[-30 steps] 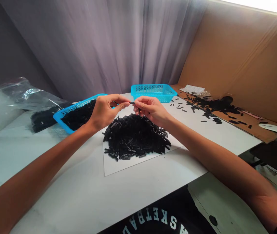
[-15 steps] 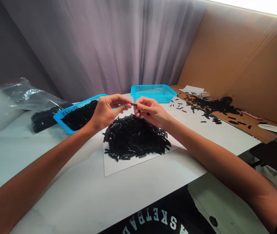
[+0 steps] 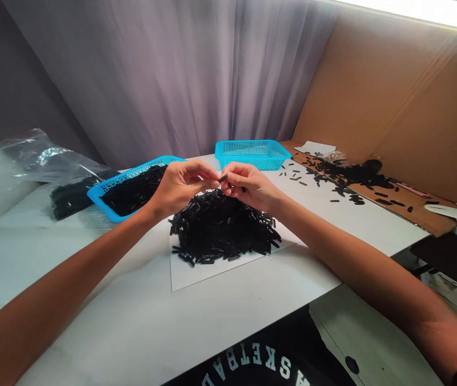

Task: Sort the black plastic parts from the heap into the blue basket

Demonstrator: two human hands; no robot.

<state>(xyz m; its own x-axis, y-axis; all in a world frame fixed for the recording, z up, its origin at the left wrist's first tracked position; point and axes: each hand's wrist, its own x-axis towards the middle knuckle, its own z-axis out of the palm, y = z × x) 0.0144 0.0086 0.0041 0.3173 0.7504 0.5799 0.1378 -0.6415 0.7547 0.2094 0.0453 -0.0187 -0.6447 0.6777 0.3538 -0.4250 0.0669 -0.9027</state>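
Between the fingertips of both hands is a small black strip-shaped piece (image 3: 223,178), tilted up to the right. My left hand (image 3: 183,185) pinches its lower left end. My right hand (image 3: 250,185) grips the other end between thumb and forefinger, and more dark bits show under its curled fingers. Just below the hands lies a heap of similar black pieces (image 3: 226,228) on a white sheet (image 3: 188,280). To the left, behind my left wrist, a blue basket (image 3: 103,206) holds many black pieces. What exactly the pieces are I cannot make out.
A second blue basket (image 3: 252,161) stands at the back by the curtain. Black pieces (image 3: 353,174) lie scattered at right near a cardboard panel (image 3: 405,107). A clear plastic bag (image 3: 55,158) with dark contents rests at left. A white-handled tool (image 3: 454,214) sits at the right edge.
The black piece between my fingers has turned from nearly level to slanting. My left fingertips have shifted slightly down and right; the arms are almost unmoved.
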